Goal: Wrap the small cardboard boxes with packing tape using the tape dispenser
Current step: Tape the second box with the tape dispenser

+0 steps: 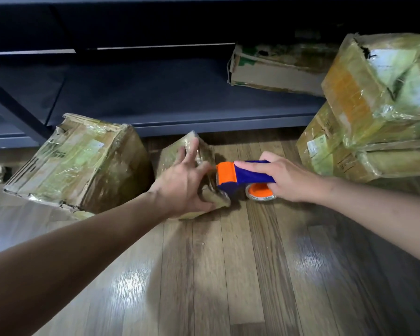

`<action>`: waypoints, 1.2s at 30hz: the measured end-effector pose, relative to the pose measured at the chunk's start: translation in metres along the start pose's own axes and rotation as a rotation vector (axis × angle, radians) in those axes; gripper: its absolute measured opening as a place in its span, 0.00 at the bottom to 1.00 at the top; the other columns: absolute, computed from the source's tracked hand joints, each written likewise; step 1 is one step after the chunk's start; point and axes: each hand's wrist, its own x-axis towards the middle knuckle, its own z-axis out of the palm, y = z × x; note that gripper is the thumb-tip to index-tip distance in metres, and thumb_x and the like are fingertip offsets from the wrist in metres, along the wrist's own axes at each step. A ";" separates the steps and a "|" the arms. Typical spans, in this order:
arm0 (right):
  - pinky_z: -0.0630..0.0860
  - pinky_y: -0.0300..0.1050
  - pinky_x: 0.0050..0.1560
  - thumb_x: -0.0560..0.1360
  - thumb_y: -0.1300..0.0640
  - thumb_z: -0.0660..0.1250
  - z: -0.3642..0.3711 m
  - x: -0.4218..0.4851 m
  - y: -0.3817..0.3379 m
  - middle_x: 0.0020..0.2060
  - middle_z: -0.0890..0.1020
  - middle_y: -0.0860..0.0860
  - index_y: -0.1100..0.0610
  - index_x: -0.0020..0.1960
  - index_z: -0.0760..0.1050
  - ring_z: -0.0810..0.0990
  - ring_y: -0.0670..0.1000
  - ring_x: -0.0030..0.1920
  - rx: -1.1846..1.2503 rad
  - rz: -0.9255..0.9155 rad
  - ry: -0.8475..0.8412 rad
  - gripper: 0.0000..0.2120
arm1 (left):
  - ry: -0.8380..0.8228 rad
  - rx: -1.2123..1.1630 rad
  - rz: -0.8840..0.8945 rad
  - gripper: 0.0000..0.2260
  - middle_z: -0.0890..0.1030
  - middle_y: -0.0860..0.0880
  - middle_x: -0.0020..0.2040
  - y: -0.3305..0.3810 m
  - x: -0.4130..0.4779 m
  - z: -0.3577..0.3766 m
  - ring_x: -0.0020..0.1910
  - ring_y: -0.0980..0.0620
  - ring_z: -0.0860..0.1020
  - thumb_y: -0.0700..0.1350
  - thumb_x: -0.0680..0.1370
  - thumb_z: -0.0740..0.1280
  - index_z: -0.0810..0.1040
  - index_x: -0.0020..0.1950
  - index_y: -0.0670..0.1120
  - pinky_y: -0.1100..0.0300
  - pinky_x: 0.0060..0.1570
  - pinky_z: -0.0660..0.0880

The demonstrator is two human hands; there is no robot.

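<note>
1 view only, head-worn, wide-angle. Faces forward and down onto wood floor (pixel 228 275). Near: left hand (pixel 183 187) and right hand (pixel 289 180) at frame centre, dark shelf (pixel 155 93) across top.

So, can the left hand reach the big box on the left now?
Probably yes: the big box lies just beside the small box the left hand holds, with nothing between them.
</note>
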 end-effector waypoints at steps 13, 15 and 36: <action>0.70 0.46 0.41 0.81 0.47 0.63 -0.032 0.014 -0.103 0.59 0.68 0.55 0.34 0.79 0.48 0.71 0.54 0.57 -0.388 -0.237 0.071 0.34 | 0.165 -0.403 -0.035 0.58 0.37 0.55 0.84 -0.044 -0.062 0.030 0.83 0.46 0.37 0.80 0.64 0.66 0.51 0.82 0.49 0.48 0.79 0.52; 0.69 0.46 0.41 0.80 0.46 0.64 -0.032 0.017 -0.108 0.60 0.69 0.55 0.35 0.79 0.48 0.72 0.55 0.57 -0.407 -0.242 0.073 0.34 | 0.075 -0.367 -0.074 0.63 0.34 0.57 0.82 -0.037 -0.053 0.017 0.80 0.45 0.30 0.84 0.60 0.63 0.46 0.84 0.51 0.43 0.81 0.45; 0.71 0.41 0.38 0.80 0.44 0.66 -0.031 0.006 -0.086 0.55 0.67 0.51 0.33 0.78 0.42 0.73 0.50 0.50 -0.338 -0.215 -0.018 0.39 | -0.013 -0.139 -0.079 0.53 0.39 0.60 0.84 -0.040 -0.034 0.008 0.80 0.52 0.28 0.82 0.64 0.62 0.52 0.82 0.59 0.33 0.77 0.47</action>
